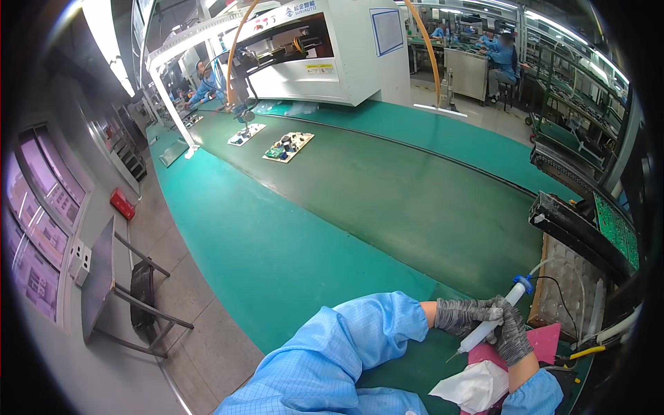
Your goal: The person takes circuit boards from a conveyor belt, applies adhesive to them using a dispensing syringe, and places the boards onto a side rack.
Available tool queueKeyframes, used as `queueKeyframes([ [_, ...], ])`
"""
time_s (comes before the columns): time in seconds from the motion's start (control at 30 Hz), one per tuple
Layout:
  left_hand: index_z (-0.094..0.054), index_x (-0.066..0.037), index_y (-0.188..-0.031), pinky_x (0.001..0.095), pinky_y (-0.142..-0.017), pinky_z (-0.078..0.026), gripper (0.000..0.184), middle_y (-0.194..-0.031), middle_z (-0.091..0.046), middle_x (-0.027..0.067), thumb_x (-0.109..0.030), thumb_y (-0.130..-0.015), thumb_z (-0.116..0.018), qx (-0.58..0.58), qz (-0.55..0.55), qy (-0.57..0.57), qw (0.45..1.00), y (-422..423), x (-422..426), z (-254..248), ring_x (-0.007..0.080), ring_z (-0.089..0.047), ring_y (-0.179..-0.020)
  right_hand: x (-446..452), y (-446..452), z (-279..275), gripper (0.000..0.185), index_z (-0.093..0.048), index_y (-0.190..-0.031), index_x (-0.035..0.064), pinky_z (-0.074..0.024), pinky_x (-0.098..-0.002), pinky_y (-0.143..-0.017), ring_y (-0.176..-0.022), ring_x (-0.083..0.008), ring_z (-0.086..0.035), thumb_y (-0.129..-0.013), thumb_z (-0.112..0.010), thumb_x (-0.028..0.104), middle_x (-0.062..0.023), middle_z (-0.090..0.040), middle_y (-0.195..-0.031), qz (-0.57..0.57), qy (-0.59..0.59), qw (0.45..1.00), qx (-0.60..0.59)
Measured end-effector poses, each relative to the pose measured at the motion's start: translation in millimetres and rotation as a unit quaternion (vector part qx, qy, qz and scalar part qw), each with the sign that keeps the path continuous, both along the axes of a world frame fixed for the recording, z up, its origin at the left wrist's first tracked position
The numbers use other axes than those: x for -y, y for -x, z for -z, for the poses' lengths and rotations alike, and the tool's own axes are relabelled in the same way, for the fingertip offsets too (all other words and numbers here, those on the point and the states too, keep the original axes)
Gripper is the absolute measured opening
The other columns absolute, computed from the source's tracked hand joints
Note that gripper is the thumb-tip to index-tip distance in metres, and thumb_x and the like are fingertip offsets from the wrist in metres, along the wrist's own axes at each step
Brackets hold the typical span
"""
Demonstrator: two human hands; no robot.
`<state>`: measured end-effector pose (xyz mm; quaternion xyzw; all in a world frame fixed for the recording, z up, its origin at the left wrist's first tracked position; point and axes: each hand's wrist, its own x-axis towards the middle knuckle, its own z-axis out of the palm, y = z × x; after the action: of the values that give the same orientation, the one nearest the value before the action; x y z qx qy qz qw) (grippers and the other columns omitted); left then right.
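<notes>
A white dispensing syringe point(477, 337) with a blue cap and a thin hose is held slantwise at the lower right, its needle pointing down to the left. My right hand point(514, 337), in a grey knit glove with bare fingertips, is closed round the barrel. From the left, my left hand point(465, 316), gloved alike, is closed against the same barrel, its fingers meeting those of the right. Below the needle and right wrist lie a crumpled white tissue point(476, 387) and a pink cloth point(544, 342).
A green conveyor belt point(387, 187) carries circuit boards point(288, 146) farther up, near a white machine point(346, 55). At right are a tray point(567, 277), yellow-handled pliers point(588, 353) and a green board panel point(615, 228). Co-workers sit in the background.
</notes>
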<state>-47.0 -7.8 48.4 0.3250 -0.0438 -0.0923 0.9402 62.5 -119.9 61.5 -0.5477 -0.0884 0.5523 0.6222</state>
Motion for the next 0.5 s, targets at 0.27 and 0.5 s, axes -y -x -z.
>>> queueKeyframes([
  [0.27,-0.042,-0.008,-0.102,0.0334,-0.076,-0.047,0.042,-0.09,-0.05,0.0082,-0.036,-0.077,-0.061,-0.009,0.01,0.001,1.0,-3.9,-1.4,8.6,0.0203,-0.054,-0.083,0.8,-0.3,1.9,0.029,-0.051,-0.083,0.0054,-0.0365,-0.0224,-0.03,-0.041,-0.0131,-0.047,-0.079,-0.057,0.033,-0.004,-0.05,-0.06,0.002,-0.003,1.0,0.002],
  [0.5,-0.042,-0.008,-0.104,0.0335,-0.078,-0.047,0.044,-0.091,-0.05,0.0083,-0.037,-0.077,-0.061,0.005,0.024,0.007,1.0,-5.1,-2.7,10.4,0.0199,-0.054,-0.084,0.8,-2.4,5.4,0.029,-0.051,-0.083,0.0054,-0.0365,-0.0222,-0.03,-0.042,-0.0128,-0.047,-0.079,-0.057,0.034,-0.0036,-0.05,-0.061,0.002,-0.007,1.0,-0.009],
])
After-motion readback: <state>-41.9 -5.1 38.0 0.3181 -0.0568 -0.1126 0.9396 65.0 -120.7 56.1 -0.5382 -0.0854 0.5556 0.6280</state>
